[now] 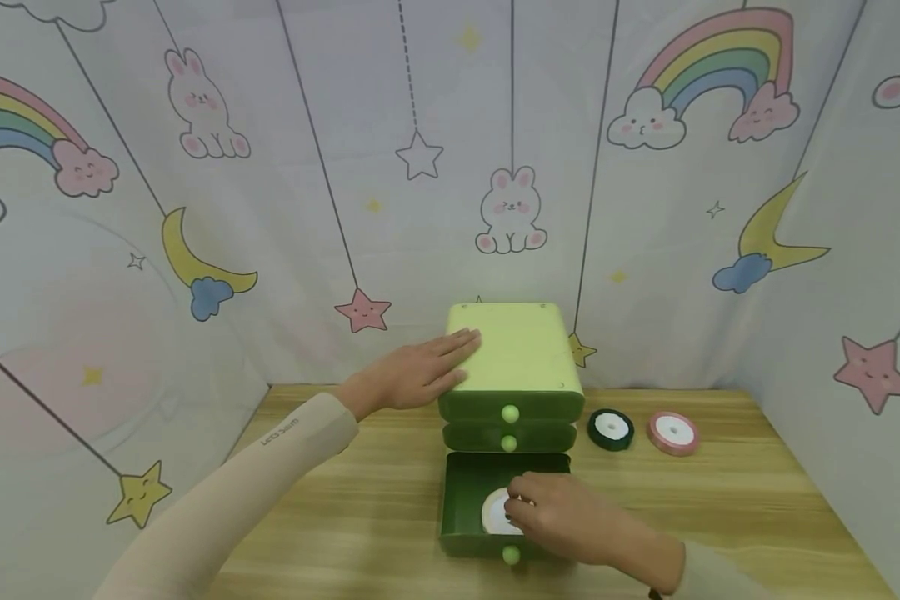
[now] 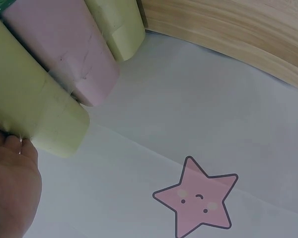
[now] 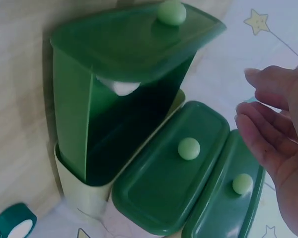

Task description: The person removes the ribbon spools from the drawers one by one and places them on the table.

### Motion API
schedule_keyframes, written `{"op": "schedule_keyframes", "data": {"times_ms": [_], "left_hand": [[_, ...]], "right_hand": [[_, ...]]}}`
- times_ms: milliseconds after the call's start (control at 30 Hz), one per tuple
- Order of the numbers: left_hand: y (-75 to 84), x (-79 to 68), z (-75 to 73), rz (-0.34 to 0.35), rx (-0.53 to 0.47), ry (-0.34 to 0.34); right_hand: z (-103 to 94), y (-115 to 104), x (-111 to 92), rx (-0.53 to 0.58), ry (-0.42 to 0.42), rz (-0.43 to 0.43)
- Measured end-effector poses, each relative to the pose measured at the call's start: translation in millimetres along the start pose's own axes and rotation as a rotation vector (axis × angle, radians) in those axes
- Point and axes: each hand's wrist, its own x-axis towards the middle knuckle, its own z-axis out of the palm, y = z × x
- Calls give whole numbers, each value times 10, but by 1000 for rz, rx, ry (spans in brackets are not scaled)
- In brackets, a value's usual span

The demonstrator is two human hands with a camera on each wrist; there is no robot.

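Observation:
A small drawer cabinet [image 1: 525, 350] with a pale yellow-green top and dark green drawer fronts stands on the table. Its bottom drawer [image 1: 467, 487] is pulled out; the two above are closed. Inside lies a ribbon roll [image 1: 494, 512] with a white centre and pale rim, partly covered by my right hand [image 1: 573, 517]. In the right wrist view that hand [image 3: 280, 129] is loosely bent, thumb apart from fingers, with nothing held. My left hand [image 1: 423, 371] rests on the left side of the cabinet top. The left wrist view shows the same hand [image 2: 15, 183] against the cabinet's rounded side.
To the right of the cabinet lie a dark green ribbon roll [image 1: 611, 429] and a pink ribbon roll [image 1: 673, 433]. The wooden table [image 1: 345, 508] is bordered by a printed cloth backdrop [image 1: 435, 225] behind and at both sides.

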Motion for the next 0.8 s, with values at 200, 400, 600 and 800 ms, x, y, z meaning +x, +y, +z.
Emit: {"op": "schedule_keyframes", "data": {"times_ms": [200, 400, 600, 800], "left_hand": [[6, -2, -5, -1, -6, -5], [-18, 11, 20, 5, 3, 5], [-31, 9, 30, -2, -2, 1], [-27, 12, 26, 2, 11, -2]], "right_hand": [[-76, 90, 58, 7, -158, 15], [-150, 167, 154, 124, -421, 112], [-74, 271, 250, 206, -572, 177], [123, 363, 285, 289, -718, 232]]}}
